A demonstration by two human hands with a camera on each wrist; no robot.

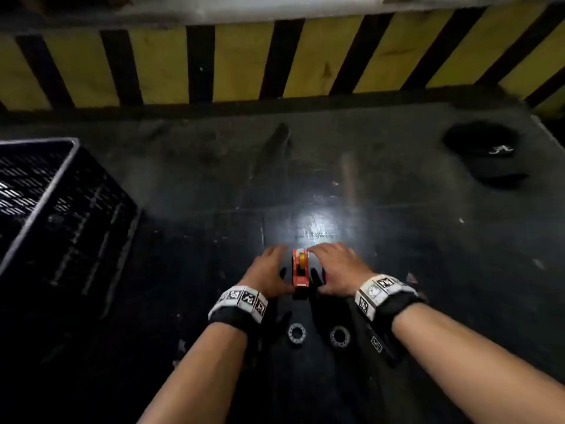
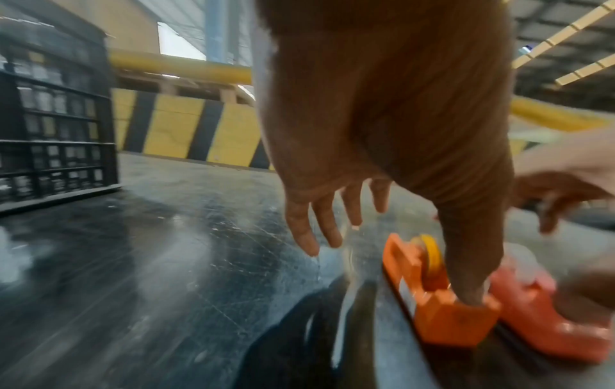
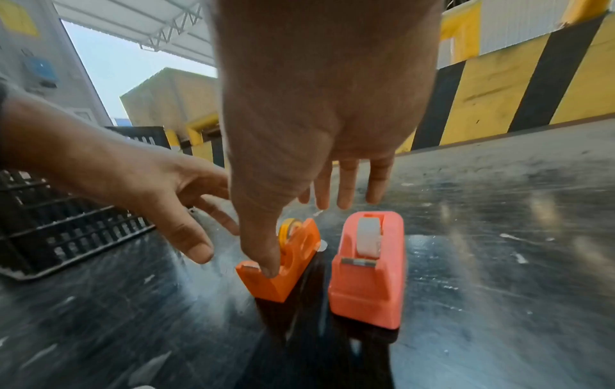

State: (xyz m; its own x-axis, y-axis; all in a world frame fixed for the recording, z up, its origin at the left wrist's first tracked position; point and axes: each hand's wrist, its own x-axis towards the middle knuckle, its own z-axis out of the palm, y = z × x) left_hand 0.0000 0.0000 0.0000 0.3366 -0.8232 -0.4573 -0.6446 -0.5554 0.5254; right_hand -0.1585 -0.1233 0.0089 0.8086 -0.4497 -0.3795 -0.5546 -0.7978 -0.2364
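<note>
Both hands are spread and hold nothing; the left hand (image 1: 265, 270) and the right hand (image 1: 336, 267) hang palm down over the dark table (image 1: 397, 228), the fingers straight and parted. Between them an orange tape dispenser (image 1: 300, 270) stands upright with a yellow roll (image 2: 431, 252) in it; its cutter end points back towards the wrists. Just beside it, on the right hand's side and under that palm, a coral tape dispenser (image 3: 366, 289) stands parallel to it with a white roll (image 3: 368, 237); the two dispensers are close but have a narrow gap between them. In the head view the right hand covers almost the whole coral dispenser. In the right wrist view the right thumb (image 3: 266, 252) comes down in front of the orange dispenser's cutter end; whether it touches cannot be told. In the same view the left thumb (image 3: 196, 250) is a little apart from the orange dispenser, on the side away from the coral one. A black crate (image 1: 46, 209) stands well beyond the left hand, on its outer side; a black cap (image 1: 486, 154) lies far ahead of the right hand, on its outer side; a striped barrier (image 1: 244, 65) in yellow and black runs across beyond the fingertips of both hands.
</note>
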